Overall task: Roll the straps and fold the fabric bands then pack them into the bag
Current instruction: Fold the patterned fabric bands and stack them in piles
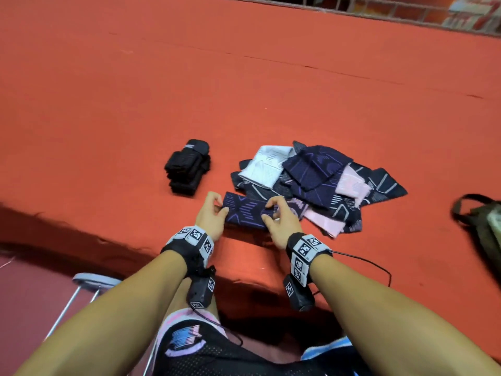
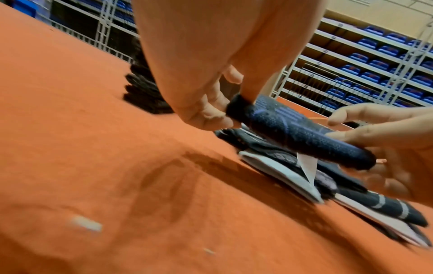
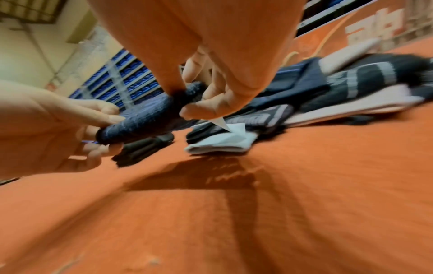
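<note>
Head view: left hand (image 1: pixel 210 217) and right hand (image 1: pixel 279 217) pinching opposite ends of navy band (image 1: pixel 245 213) just above desk (image 1: pixel 108 104), probably tensioned for folding; pile (image 1: pixel 320 183) just beside, bag (image 1: pixel 485 223) well apart.

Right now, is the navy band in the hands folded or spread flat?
Folded. The band is a thick doubled-over bundle, pinched at its ends by the left hand and right hand.
</note>
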A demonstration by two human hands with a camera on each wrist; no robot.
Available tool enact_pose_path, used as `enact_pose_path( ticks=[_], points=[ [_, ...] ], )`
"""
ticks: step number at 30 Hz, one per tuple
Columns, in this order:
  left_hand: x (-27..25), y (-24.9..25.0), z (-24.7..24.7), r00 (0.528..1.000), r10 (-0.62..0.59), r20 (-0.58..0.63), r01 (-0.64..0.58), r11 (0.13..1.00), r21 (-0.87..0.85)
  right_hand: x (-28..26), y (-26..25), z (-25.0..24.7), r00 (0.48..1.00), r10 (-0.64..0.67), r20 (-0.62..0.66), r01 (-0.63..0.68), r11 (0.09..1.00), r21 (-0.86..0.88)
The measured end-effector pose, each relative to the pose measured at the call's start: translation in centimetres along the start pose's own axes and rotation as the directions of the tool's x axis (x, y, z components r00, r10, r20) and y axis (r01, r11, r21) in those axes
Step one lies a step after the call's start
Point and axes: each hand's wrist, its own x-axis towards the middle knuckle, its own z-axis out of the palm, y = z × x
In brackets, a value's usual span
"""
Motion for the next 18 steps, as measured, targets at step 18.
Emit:
enact_pose_path(
  ticks=[18],
  points=[
    [7.5,-11.5,-13.7,0.974,-0.172,-0.146,0.19,0.974,0.126,7.9,-7.3,17.7,0.97,-0.059,0.237,0.105,0.976,-0.188]
  ],
)
